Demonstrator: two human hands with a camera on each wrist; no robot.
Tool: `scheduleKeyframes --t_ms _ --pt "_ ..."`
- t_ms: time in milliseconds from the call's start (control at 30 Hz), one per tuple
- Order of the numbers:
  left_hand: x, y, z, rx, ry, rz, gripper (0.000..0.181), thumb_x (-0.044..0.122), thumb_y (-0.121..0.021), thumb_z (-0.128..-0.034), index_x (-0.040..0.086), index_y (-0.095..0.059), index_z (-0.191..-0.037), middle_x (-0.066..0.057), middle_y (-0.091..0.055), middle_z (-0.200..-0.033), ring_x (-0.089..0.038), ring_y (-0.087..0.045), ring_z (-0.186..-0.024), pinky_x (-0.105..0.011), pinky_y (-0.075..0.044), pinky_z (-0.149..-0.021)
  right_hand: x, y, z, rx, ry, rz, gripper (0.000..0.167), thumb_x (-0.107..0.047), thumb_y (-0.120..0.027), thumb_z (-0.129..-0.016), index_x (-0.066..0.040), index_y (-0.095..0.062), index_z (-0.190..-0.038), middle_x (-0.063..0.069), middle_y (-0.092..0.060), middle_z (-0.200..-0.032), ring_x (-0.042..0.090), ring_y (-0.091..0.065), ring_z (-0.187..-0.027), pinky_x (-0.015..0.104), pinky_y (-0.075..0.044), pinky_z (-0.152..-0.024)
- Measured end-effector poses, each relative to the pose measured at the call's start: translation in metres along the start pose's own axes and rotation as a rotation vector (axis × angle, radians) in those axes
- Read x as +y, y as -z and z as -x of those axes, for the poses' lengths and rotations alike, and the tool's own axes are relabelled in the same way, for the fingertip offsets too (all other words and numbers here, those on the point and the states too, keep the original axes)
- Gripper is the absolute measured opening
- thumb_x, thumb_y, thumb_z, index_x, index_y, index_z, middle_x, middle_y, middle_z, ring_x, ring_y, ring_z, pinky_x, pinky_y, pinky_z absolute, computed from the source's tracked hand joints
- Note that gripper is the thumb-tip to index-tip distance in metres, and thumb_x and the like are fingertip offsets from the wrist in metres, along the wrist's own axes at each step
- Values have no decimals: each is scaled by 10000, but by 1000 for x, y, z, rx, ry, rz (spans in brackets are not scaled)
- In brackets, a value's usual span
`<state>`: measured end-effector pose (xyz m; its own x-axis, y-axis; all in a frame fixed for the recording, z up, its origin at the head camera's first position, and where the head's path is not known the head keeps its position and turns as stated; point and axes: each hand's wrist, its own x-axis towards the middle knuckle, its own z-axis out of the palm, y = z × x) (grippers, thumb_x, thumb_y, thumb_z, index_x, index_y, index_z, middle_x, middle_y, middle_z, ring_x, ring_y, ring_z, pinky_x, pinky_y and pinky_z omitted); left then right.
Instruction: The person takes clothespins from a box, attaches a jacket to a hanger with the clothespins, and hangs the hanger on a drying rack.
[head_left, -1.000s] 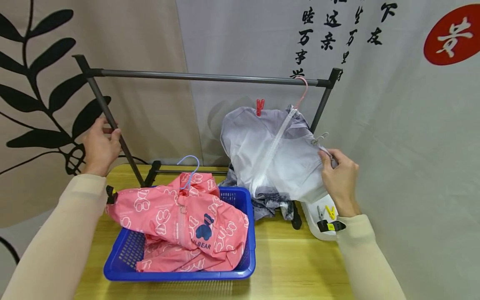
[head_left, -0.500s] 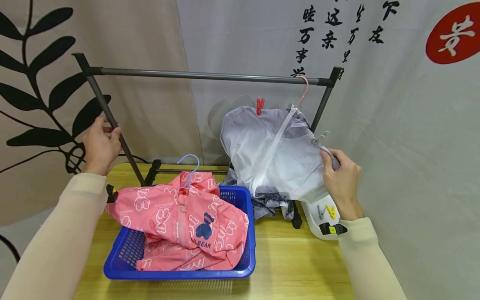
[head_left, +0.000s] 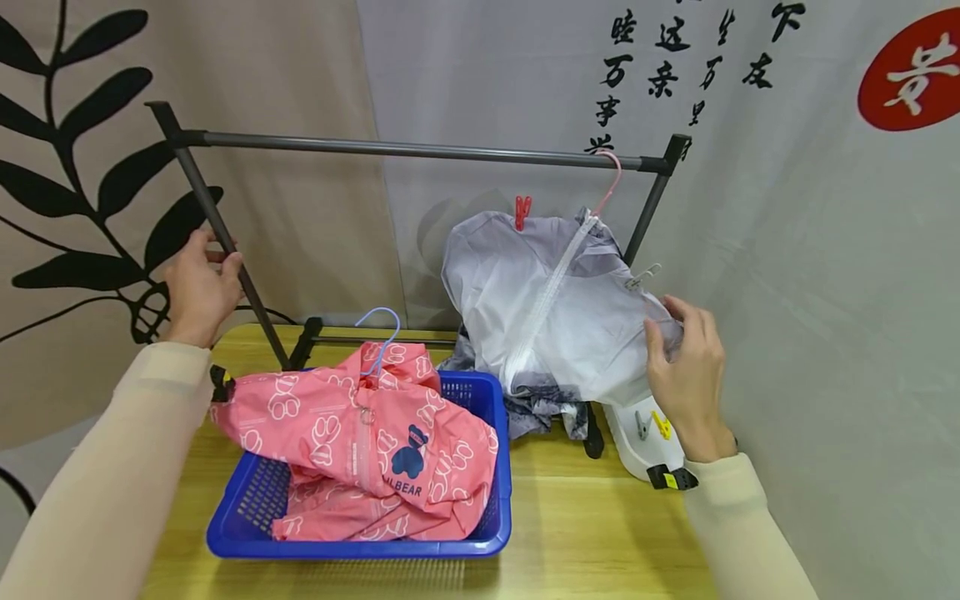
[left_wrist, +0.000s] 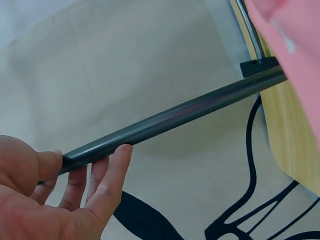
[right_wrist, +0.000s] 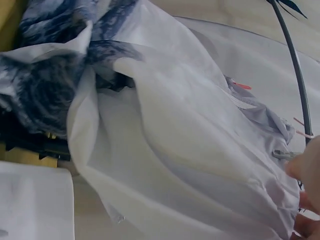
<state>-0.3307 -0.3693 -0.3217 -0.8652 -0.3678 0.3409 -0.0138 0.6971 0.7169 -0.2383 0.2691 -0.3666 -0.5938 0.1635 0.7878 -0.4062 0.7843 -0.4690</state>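
Note:
A grey-white jacket point(head_left: 562, 308) hangs from a pink hanger point(head_left: 613, 179) at the right end of the rack's top bar. A red clip point(head_left: 522, 212) and a pale clip point(head_left: 642, 277) are on its shoulders. My right hand point(head_left: 692, 375) is at the jacket's right edge, thumb and fingers apart around the fabric; the right wrist view shows only part of the hand point(right_wrist: 307, 185) beside the jacket point(right_wrist: 200, 140). My left hand point(head_left: 201, 287) holds the rack's left post point(head_left: 210, 204) between thumb and fingers, as the left wrist view shows on the post point(left_wrist: 170, 117).
A pink patterned jacket point(head_left: 442, 450) with a blue hanger point(head_left: 390, 325) lies in a blue basket point(head_left: 360, 550) on the wooden table point(head_left: 585, 533). Behind my right wrist, a white tray point(head_left: 626, 446) holds a yellow clip point(head_left: 661, 425) and a grey clip point(head_left: 642, 425).
My right thumb and fingers have spread apart from their pinch on the jacket's edge, and that hand has shifted slightly right and down. My left hand still holds the post.

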Motion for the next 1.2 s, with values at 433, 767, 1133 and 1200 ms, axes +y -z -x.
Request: scheduleKeyframes --t_ms 433,767,1133,1200 --pt "5 7 12 -94 49 -56 624 363 -459 -1247 -48 -448 -1718 -375 -604 -1644 -579 -558 -1498 -502 -546 -1000 -8 0 23 -57 252 43 585 -136 -765 -1074 5 -626 -1625 286 -585 -1700 539 -527 -1617 566 -388 -1426" --pt "12 20 46 -141 -44 -155 722 385 -503 -1225 -72 -348 -1762 -422 -526 -1656 -635 -600 -1394 -797 -547 -1099 -18 -9 37 -118 352 50 551 -188 -720 -1079 13 -654 -1587 280 -630 -1662 528 -535 -1619 709 -300 -1434" --pt "10 20 106 -209 -179 -242 522 283 -620 -1196 -90 -598 -1562 -417 -624 -1505 -635 -662 -1251 -760 -604 -919 -28 -25 57 -273 348 -52 585 -84 -783 -1044 -6 -638 -1606 268 -618 -1670 529 -540 -1608 394 -290 -1482" --pt "10 21 115 -219 -190 -262 508 277 -644 -1185 -78 -613 -1547 -418 -630 -1497 -640 -672 -1226 -757 -611 -901 -29 -29 60 -310 345 -57 582 -88 -784 -1055 -8 -632 -1611 266 -613 -1674 527 -533 -1620 379 -281 -1484"
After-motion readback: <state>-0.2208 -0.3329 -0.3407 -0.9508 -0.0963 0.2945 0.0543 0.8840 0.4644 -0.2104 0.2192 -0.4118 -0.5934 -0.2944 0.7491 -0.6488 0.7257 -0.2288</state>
